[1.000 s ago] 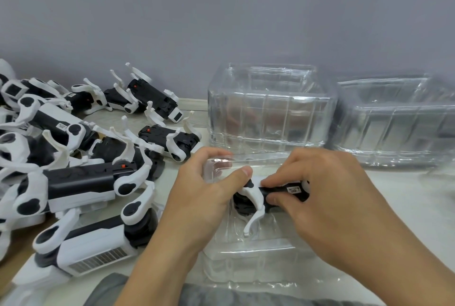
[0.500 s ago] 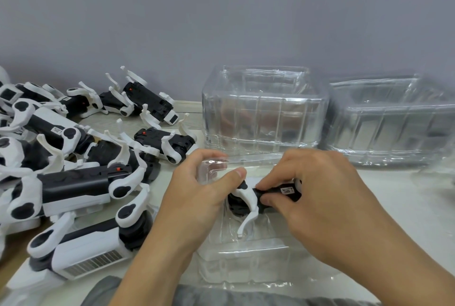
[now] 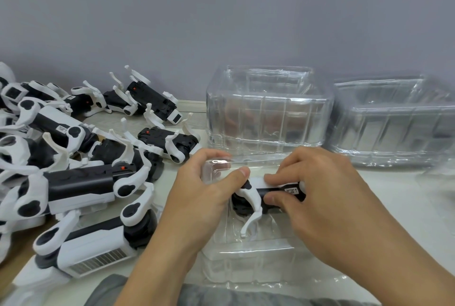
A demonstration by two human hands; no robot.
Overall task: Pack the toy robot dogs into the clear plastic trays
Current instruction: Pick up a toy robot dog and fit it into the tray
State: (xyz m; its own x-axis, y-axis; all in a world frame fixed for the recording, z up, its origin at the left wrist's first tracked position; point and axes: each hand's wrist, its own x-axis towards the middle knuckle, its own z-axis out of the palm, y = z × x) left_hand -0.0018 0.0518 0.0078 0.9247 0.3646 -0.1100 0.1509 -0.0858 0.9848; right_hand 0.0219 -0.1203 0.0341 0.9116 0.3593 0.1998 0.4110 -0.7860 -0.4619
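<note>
Low in the frame's centre, a clear plastic tray (image 3: 248, 256) lies on the pale surface (image 3: 394, 207). Over it, the right hand (image 3: 327, 197) pinches a black-and-white toy robot dog (image 3: 266, 195) between thumb and curled fingers; the left hand (image 3: 197, 197) grips the tray's far edge, thumb touching the dog. More robot dogs (image 3: 73, 170) crowd the left. Behind stand two stacks of clear trays (image 3: 268, 113).
</note>
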